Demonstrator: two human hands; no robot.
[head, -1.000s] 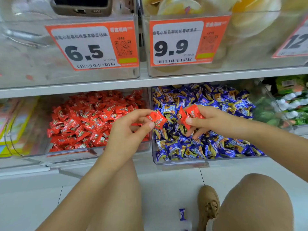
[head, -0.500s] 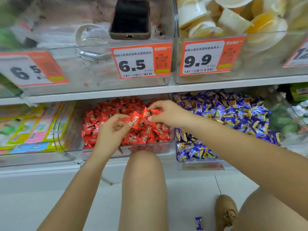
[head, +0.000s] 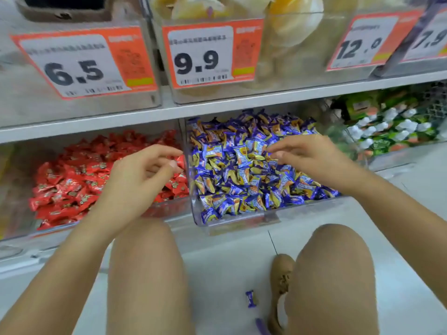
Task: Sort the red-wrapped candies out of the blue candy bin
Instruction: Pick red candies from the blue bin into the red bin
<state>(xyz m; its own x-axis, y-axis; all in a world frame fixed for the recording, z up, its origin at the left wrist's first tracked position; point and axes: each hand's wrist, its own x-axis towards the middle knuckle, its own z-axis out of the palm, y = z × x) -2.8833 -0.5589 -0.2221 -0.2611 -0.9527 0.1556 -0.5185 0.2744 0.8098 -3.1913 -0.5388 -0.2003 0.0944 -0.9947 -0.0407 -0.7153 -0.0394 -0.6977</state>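
A clear bin at centre holds a heap of blue-and-yellow wrapped candies. I see no red wrapper on its surface. To its left, a second clear bin is full of red-wrapped candies. My left hand hovers over the right side of the red bin, fingers loosely apart and nothing gripped; a red candy lies just past its fingertips. My right hand is spread over the blue candies, its fingertips touching the top of the heap, holding nothing.
Two loose blue candies, one and another, lie on the floor beside my shoe. My bare knees are in front of the bins. An upper shelf carries bins with orange price tags. Green-and-white sweets fill a bin at right.
Both hands carried red candies from above the blue bin to the red bin and let them go. My right hand has since moved back over the blue candies.
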